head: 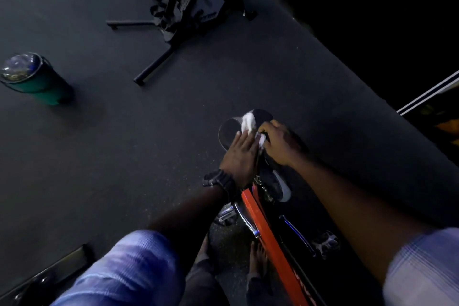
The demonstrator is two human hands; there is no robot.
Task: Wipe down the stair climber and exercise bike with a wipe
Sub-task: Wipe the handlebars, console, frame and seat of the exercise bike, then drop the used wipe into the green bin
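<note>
A soft, crumpled white wipe (248, 124) lies on the bike's matt black saddle (229, 129), above a glossy orange frame (258, 221), shiny metal crank (244, 218), and matt, speckled dark floor (124, 156).

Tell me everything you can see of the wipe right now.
The wipe is a small white sheet, crumpled and soft-looking, lying on the black bike saddle. The left hand presses it down with straight fingers. A second white bit shows at the right hand, whose curled fingers seem to pinch it; whether both bits are one sheet is unclear.
</note>
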